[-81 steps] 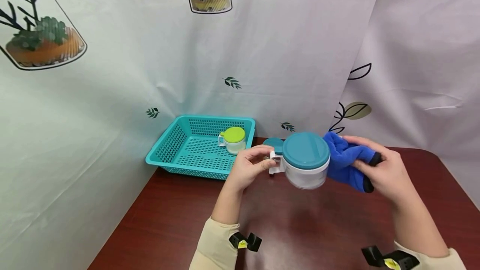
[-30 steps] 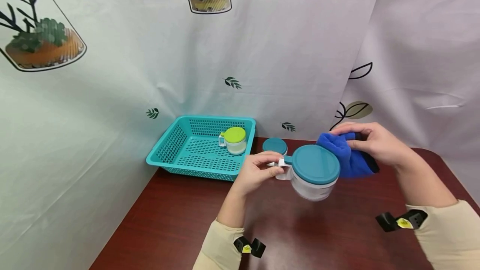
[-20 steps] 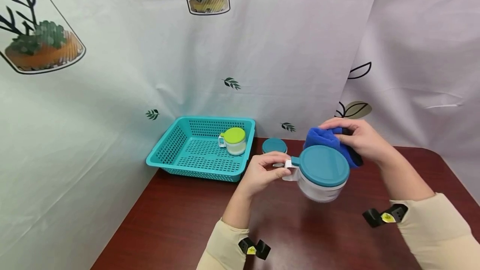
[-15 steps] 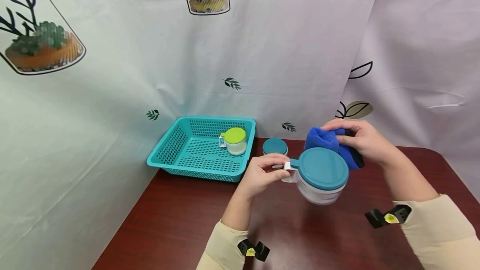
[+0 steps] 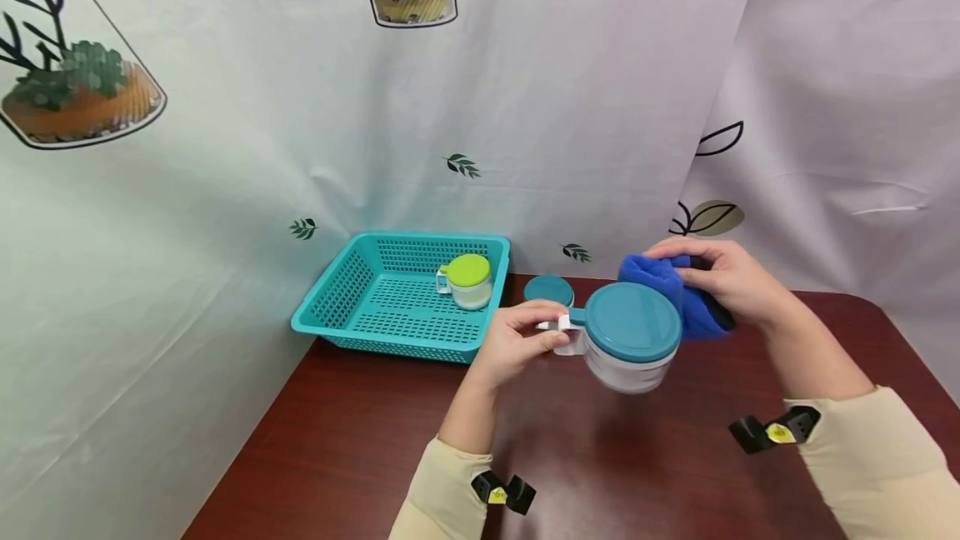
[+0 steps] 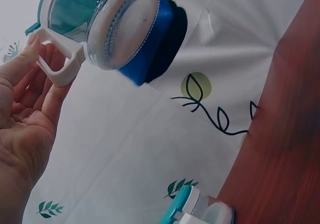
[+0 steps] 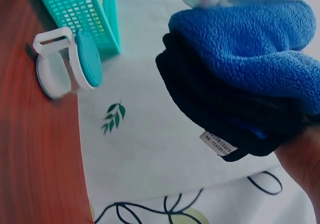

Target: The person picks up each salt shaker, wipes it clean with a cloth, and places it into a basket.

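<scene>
A clear seasoning jar point(image 5: 632, 332) with a teal lid and white handle is held above the table. My left hand point(image 5: 517, 344) pinches its handle point(image 6: 60, 58) between thumb and fingers. On the jar's far right side, my right hand point(image 5: 723, 277) grips a bunched blue towel point(image 5: 660, 277) with black edging, which lies against the jar wall. In the right wrist view the towel point(image 7: 245, 48) covers most of the fingers. The jar's ridged glass base point(image 6: 132, 28) faces the left wrist camera.
A turquoise mesh basket point(image 5: 405, 348) stands at the back left, with a green-lidded jar point(image 5: 470, 282) inside. Right of the basket, a second teal-lidded jar point(image 5: 549, 290) stands on the dark red wooden table point(image 5: 375, 440). Printed white cloth point(image 5: 570, 107) hangs behind.
Over the last half second the jar has shifted slightly left and up, together with my left hand. The towel stays against its side; earlier it was lower and further right.
</scene>
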`<act>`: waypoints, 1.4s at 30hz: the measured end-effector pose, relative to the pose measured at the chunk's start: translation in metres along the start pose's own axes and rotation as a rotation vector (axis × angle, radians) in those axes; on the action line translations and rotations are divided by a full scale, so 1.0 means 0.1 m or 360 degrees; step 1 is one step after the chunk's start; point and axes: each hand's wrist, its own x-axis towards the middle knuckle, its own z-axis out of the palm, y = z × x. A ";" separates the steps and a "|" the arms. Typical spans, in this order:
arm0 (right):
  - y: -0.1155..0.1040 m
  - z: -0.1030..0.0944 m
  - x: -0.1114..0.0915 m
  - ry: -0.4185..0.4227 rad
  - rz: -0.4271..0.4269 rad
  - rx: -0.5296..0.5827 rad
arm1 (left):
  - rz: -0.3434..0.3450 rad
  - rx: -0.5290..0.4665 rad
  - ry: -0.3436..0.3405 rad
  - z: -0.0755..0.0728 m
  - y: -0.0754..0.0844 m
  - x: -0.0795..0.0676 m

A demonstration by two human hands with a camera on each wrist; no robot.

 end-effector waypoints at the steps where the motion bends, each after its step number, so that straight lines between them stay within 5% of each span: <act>1: -0.01 0.03 0.02 0.0010 0.0031 -0.0002 | -0.0001 -0.0018 -0.0008 0.01 0.00 0.00; 10: -0.04 0.27 0.22 -0.0170 -0.0036 0.0059 | 0.0078 -0.0067 -0.0149 0.13 -0.04 0.02; 18: -0.08 0.11 0.11 -0.0074 -0.0016 -0.0138 | 0.0004 -0.0103 -0.0076 0.05 0.02 -0.01; 28: -0.07 0.20 0.12 -0.0145 -0.0032 0.0013 | 0.0104 -0.0076 -0.0146 0.12 -0.02 0.00; 36: -0.05 0.02 0.01 -0.0039 -0.0024 -0.0004 | 0.0046 -0.0057 -0.0046 0.04 0.00 -0.04; 42: -0.04 0.11 0.04 0.0024 0.0020 0.0039 | 0.0059 -0.0078 -0.0059 0.09 -0.02 -0.01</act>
